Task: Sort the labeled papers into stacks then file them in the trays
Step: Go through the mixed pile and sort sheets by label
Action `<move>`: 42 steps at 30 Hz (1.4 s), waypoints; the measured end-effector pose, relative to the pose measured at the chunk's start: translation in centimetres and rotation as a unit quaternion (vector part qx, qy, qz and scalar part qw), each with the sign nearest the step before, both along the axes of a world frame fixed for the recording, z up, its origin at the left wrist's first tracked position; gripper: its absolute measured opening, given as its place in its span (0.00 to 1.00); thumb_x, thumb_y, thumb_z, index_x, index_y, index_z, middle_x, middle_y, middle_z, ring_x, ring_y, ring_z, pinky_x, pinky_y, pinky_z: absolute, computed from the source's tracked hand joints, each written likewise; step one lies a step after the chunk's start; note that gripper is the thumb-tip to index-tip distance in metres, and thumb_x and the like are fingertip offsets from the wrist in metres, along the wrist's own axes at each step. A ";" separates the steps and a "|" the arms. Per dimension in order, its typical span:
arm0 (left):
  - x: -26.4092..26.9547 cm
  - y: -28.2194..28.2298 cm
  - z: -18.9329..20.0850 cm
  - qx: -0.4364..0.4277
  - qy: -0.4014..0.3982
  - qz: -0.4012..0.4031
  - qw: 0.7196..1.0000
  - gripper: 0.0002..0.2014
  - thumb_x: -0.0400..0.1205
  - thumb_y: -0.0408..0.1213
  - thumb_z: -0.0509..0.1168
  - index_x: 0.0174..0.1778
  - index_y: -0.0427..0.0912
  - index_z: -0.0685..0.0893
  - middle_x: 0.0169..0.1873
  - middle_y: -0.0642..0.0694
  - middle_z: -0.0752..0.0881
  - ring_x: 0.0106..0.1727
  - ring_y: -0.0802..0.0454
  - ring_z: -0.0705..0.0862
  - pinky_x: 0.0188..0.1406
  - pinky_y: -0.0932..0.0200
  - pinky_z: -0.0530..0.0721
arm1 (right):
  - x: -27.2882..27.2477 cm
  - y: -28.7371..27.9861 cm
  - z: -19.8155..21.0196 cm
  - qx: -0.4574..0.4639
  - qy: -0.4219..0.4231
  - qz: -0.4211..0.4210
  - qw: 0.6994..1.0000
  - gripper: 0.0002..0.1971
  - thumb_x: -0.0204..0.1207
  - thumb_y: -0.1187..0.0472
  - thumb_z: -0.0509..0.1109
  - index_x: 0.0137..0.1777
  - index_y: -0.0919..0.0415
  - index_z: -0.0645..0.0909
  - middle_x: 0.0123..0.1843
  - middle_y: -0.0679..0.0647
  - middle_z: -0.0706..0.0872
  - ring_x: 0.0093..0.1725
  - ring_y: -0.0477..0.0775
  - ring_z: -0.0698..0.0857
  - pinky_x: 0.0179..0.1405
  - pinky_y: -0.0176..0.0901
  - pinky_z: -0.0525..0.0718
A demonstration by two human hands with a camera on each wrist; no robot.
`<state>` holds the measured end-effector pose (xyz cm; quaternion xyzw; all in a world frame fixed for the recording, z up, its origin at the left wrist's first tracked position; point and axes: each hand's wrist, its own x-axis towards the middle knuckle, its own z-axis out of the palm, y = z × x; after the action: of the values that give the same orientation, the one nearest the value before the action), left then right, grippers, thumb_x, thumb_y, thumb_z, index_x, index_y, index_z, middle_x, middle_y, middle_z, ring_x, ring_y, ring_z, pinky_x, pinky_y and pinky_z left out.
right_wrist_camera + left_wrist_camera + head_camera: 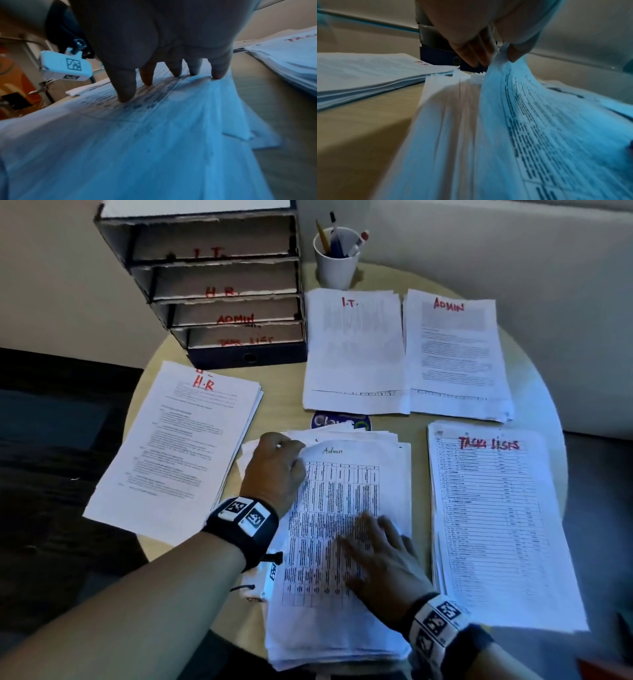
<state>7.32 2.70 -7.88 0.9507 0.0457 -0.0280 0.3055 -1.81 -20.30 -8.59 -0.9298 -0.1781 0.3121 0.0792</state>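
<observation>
On the round wooden worktop (419, 426), the right hand (383, 556) lies flat, fingers spread, on the white printed sheet headed "Admin" (342, 494) topping the unsorted pile; farther off, the left hand (274, 470) pinches its far-left corner upward.

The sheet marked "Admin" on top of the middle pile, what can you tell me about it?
The Admin sheet is white paper printed with a dense black table, "Admin" handwritten at its top. It tops the unsorted pile on the round table. The left hand pinches its top left corner, curling it upward; the right hand presses flat on its lower half.
</observation>
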 end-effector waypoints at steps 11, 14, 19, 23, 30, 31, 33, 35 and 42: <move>0.4 0.3 0.1 0.019 0.060 -0.063 0.996 0.20 0.87 0.36 0.59 0.76 0.42 0.78 0.63 0.37 0.83 0.63 0.36 0.81 0.62 0.50 0.80 | 0.0 -0.6 0.2 0.023 0.006 -0.007 1.000 0.35 0.79 0.38 0.62 0.81 0.27 0.47 0.86 0.45 0.30 0.85 0.56 0.32 0.83 0.62 0.41; 0.6 0.3 0.3 0.006 0.048 -0.057 0.997 0.16 0.87 0.36 0.59 0.68 0.39 0.84 0.58 0.37 0.85 0.58 0.36 0.82 0.57 0.48 0.82 | -0.1 -0.7 0.0 0.027 0.004 -0.009 1.000 0.36 0.79 0.39 0.63 0.81 0.27 0.45 0.86 0.45 0.29 0.85 0.56 0.32 0.84 0.62 0.41; 0.0 0.6 0.9 -0.061 0.095 -0.008 0.994 0.10 0.87 0.37 0.61 0.44 0.51 0.85 0.27 0.52 0.78 0.30 0.47 0.76 0.27 0.59 0.67 | 0.0 -0.9 0.1 0.038 0.007 -0.006 0.999 0.37 0.77 0.39 0.64 0.81 0.28 0.46 0.86 0.44 0.31 0.85 0.55 0.33 0.84 0.62 0.42; -2.0 0.9 2.6 -0.144 0.069 0.039 0.986 0.12 0.84 0.38 0.68 0.35 0.57 0.84 0.31 0.51 0.85 0.37 0.47 0.82 0.35 0.60 0.75 | 0.9 -1.6 0.9 0.145 -0.004 -0.112 0.983 0.32 0.74 0.40 0.71 0.78 0.32 0.65 0.85 0.37 0.51 0.86 0.49 0.55 0.83 0.51 0.59; -4.8 1.9 6.6 -0.343 0.078 -0.004 0.936 0.14 0.77 0.14 0.68 0.40 0.38 0.91 0.36 0.54 0.91 0.37 0.60 0.87 0.36 0.65 0.83 | 5.8 -3.6 0.9 0.444 -0.024 -0.501 0.742 0.37 0.66 0.57 0.81 0.76 0.50 0.72 0.66 0.50 0.83 0.67 0.54 0.82 0.66 0.52 0.82; -4.8 2.1 7.0 -0.369 0.108 -0.007 0.923 0.14 0.77 0.12 0.66 0.40 0.36 0.90 0.35 0.52 0.91 0.36 0.59 0.86 0.35 0.65 0.82 | 6.2 -3.8 0.7 0.464 -0.009 -0.482 0.743 0.25 0.69 0.60 0.77 0.67 0.49 0.80 0.60 0.51 0.87 0.63 0.56 0.85 0.60 0.49 0.86; -4.5 2.8 7.3 -0.395 0.158 -0.027 0.904 0.14 0.77 0.11 0.65 0.41 0.34 0.89 0.34 0.50 0.90 0.37 0.58 0.85 0.37 0.66 0.82 | 6.5 -4.1 1.2 0.464 -0.017 -0.433 0.773 0.14 0.70 0.72 0.76 0.43 0.49 0.89 0.46 0.51 0.91 0.51 0.58 0.88 0.45 0.41 0.89; -3.7 4.1 6.9 -0.386 0.202 -0.049 0.899 0.15 0.79 0.14 0.65 0.48 0.38 0.90 0.41 0.50 0.90 0.44 0.56 0.86 0.46 0.63 0.83 | 6.0 -4.7 1.6 0.466 -0.018 -0.422 0.777 0.15 0.64 0.77 0.79 0.33 0.53 0.90 0.37 0.53 0.91 0.42 0.55 0.89 0.41 0.44 0.86; 1.9 3.5 1.8 0.035 0.154 -0.073 0.985 0.22 0.80 0.40 0.69 0.71 0.48 0.80 0.71 0.46 0.77 0.70 0.44 0.76 0.70 0.53 0.76 | 2.9 -6.2 1.6 0.496 0.108 -0.464 0.726 0.07 0.64 0.63 0.75 0.36 0.68 0.89 0.46 0.68 0.90 0.50 0.67 0.88 0.43 0.44 0.86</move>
<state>9.25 6.17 -6.04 0.9459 0.0241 -0.1948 0.2584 1.08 -26.51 -6.99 -0.6847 0.1555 0.2013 0.6830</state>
